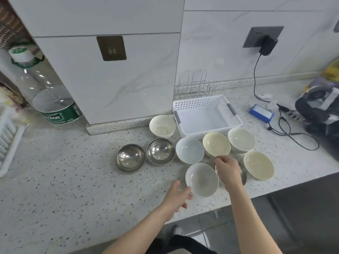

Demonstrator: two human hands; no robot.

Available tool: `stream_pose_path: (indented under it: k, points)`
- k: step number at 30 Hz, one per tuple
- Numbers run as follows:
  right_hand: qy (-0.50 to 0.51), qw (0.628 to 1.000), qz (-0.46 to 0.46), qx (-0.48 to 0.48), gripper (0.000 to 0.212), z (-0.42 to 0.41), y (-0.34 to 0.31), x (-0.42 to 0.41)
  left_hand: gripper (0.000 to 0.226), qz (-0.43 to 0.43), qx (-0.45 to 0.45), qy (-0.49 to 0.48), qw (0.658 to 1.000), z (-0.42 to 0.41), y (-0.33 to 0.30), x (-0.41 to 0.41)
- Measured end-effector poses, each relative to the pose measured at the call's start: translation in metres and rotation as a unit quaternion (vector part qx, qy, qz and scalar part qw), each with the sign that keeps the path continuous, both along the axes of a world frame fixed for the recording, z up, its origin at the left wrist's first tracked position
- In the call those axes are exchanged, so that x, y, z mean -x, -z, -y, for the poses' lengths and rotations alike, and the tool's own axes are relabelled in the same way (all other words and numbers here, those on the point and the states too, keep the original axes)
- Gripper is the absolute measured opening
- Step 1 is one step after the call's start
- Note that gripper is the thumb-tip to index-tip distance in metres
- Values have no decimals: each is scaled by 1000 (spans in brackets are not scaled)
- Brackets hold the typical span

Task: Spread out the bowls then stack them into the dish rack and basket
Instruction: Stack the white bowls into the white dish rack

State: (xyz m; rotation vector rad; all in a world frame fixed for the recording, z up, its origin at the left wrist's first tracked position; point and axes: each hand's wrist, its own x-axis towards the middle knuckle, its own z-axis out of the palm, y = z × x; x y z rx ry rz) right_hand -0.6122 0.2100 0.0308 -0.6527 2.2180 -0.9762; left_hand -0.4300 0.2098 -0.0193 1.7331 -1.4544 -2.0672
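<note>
Several bowls are spread on the speckled counter in front of the white basket (199,104) and the wire dish rack (192,86). Two steel bowls (130,158) (160,151) sit at the left, with a white bowl (162,126) behind them. A pale bowl (189,150), a cream bowl (216,143), a white bowl (241,139) and another cream bowl (258,167) lie to the right. My left hand (178,196) grips the rim of the nearest white bowl (201,179), which tilts. My right hand (227,169) curls over a third steel bowl (243,176) and hides most of it.
A large water bottle (55,101) stands at the back left beside a white slatted rack (7,136). A blue box (261,113), a charger cable (293,133) and a black device (319,110) lie at the right. The counter's front edge runs just below the nearest bowls.
</note>
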Motion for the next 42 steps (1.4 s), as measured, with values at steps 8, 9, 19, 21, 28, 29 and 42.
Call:
stream_pose_path:
  k: [8, 9, 19, 21, 28, 29, 42]
  points:
    - [-97, 994, 11, -45, 29, 4, 12, 26, 38, -13, 31, -129, 991, -14, 15, 29]
    - [-103, 993, 19, -46, 29, 5, 14, 27, 36, -7, 34, -142, 989, -14, 15, 27]
    - [-152, 974, 141, -96, 25, 32, 35, 6, 30, -16, 75, -306, 949, -18, 2, -18]
    - [-138, 968, 181, -106, 27, 39, 38, -2, 30, -26, 80, -328, 941, -16, -2, -23]
    - [-57, 969, 223, -86, 24, 48, 48, -16, 34, -33, 87, -362, 928, -9, -13, -43]
    - [-46, 971, 222, -81, 24, 48, 49, -17, 35, -35, 87, -361, 928, -8, -14, -47]
    - [159, 976, 151, -2, 21, 24, 41, -77, 33, -104, 89, -290, 947, 42, -28, -137]
